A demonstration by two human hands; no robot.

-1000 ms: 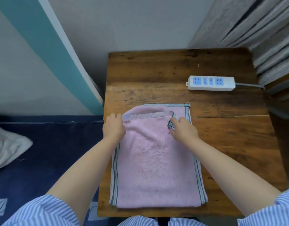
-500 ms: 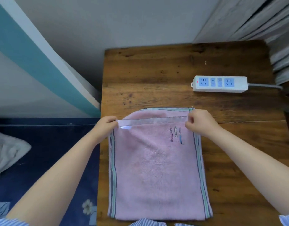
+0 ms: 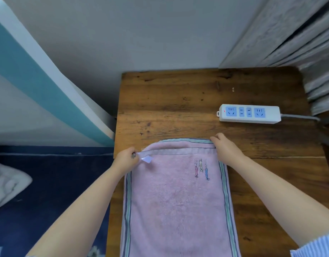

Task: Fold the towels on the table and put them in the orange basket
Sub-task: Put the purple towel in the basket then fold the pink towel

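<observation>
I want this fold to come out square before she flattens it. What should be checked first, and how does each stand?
1. Left hand holds its corner of the upper layer: ok.
2. Right hand holds the other corner: ok.
3. Upper edge of the pink towel lines up with the layer beneath: not ok, it sits short of the far edge.
4. Side stripes match: cannot tell.
5. Power strip lies apart from the towel: ok.
6. Orange basket within reach: cannot tell, not in view.

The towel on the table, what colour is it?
The towel is pink with green and grey stripes along its side edges; the head view shows it.
</observation>
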